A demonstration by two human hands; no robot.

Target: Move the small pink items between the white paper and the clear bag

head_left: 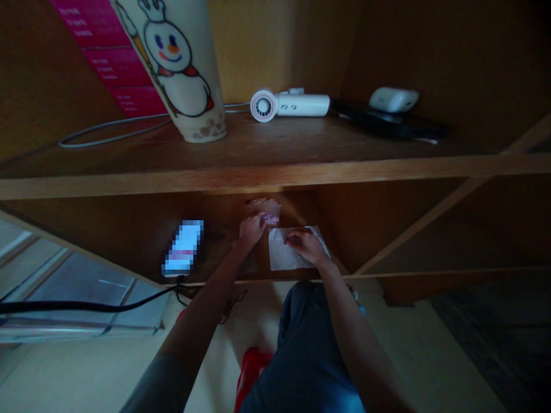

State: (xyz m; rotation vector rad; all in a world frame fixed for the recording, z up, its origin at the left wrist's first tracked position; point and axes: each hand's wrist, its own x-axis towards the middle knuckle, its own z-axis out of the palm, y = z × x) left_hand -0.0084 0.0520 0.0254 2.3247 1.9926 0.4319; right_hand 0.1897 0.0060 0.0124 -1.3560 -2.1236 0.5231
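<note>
On the lower shelf, my left hand (252, 228) has its fingers closed at the edge of a clear plastic bag (264, 205) with small pinkish-purple pieces (271, 218) by the fingertips. Whether the fingers pinch the bag or a piece is too small to tell. To the right lies a white sheet or flat pouch (282, 256). Over its upper right part is my right hand (306, 243), fingers curled and tips drawn together; anything between them is too small to make out.
A phone (183, 248) with a lit screen and black cable lies left on the lower shelf. Above, the upper shelf (267, 172) holds a snowman cup (185, 74), a white handheld fan (290, 105), a white case (393, 100) and a dark flat object (387, 125).
</note>
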